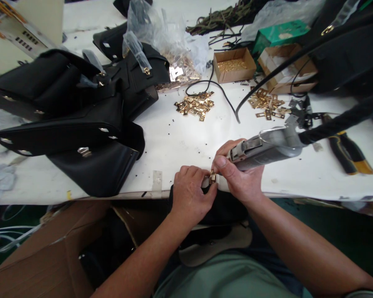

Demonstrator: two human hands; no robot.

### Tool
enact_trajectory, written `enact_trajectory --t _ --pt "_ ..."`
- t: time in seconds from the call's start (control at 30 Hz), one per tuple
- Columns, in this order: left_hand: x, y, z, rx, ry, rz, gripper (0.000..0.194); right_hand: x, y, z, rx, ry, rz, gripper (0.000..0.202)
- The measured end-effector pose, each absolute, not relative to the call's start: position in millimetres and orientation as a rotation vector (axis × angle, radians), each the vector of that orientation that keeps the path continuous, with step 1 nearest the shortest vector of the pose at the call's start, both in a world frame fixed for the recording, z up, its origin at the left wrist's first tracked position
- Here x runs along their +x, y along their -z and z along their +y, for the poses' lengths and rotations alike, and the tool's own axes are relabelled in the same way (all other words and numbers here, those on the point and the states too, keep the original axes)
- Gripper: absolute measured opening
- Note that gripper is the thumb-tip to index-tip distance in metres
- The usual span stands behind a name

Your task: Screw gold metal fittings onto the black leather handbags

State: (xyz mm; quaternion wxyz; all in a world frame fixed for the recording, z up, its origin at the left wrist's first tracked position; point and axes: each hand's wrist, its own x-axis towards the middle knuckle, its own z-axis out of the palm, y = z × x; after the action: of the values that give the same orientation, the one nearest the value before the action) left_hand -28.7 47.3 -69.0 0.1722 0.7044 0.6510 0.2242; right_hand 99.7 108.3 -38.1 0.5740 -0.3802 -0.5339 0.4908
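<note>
Between my hands a small gold metal clasp (212, 178) sits at the edge of a black bag (226, 207), which rests against the table's front edge and my lap. My left hand (192, 188) is closed, with thumb and forefinger pinching around the clasp. In my right hand (242, 178) lies a grey pneumatic screwdriver (267, 151), its black hose running off to the right. The right fingertips meet near the clasp; the tool's tip is hidden by them.
Several black bags (65, 132) are piled at left. Gold fittings (195, 105) lie loose mid-table, with more gold plates (265, 103) farther right. A cardboard box (234, 66) holds tiny gold parts. Pliers (349, 153) lie at right, and an open carton (43, 256) stands below the table.
</note>
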Motion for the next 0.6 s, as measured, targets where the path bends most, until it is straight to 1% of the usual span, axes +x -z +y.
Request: enact_trajectory --t 0.17,0.33,0.47,0.6 --pt "-28.6 67.5 49.9 1.973 -0.64 1.852 0.014 99.2 36.1 108.0 -0.869 -1.144 -1.251 0.03" --pt "-30.3 68.8 51.6 1.962 -0.654 1.834 0.017 99.4 34.8 108.5 -0.89 -1.153 -1.25 0.032" --pt "-32.1 70.4 51.1 1.953 -0.658 1.81 0.014 99.7 34.5 110.5 -0.918 -1.17 -1.248 0.035" --pt "-35.3 74.8 47.6 1.944 -0.781 1.755 0.018 99.9 36.5 111.3 -0.945 -1.179 -1.23 0.036"
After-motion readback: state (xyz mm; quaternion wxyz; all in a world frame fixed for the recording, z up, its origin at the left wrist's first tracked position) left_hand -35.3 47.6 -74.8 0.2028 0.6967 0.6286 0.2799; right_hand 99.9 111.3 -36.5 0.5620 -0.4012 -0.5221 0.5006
